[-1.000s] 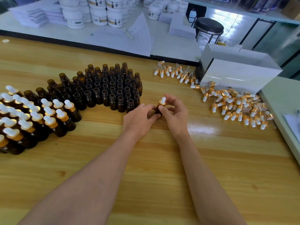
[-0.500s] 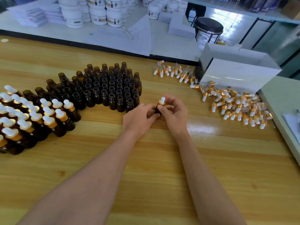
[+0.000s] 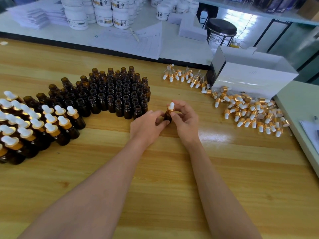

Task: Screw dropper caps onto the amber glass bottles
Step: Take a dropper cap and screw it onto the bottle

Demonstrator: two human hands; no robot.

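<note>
An amber bottle (image 3: 167, 116) stands at the middle of the wooden table (image 3: 155, 178), between both hands. My left hand (image 3: 146, 125) grips its body from the left. My right hand (image 3: 186, 119) pinches the gold collar of the dropper cap (image 3: 171, 106) sitting on the bottle's neck, with the white bulb sticking up. A block of uncapped amber bottles (image 3: 112, 94) stands just left of the hands. Capped bottles (image 3: 34, 123) are grouped at the far left. Loose dropper caps (image 3: 250, 112) lie in a pile to the right.
A white open box (image 3: 250, 78) lies on its side behind the cap pile. A pale green surface (image 3: 300, 107) adjoins the table at the right. Behind the table are papers with a pen (image 3: 134, 34), white jars (image 3: 103, 12) and a black stool (image 3: 221, 30).
The hands stay on the same bottle and cap; the right hand's fingers have shifted slightly round the cap's collar. Nothing else on the table has moved.
</note>
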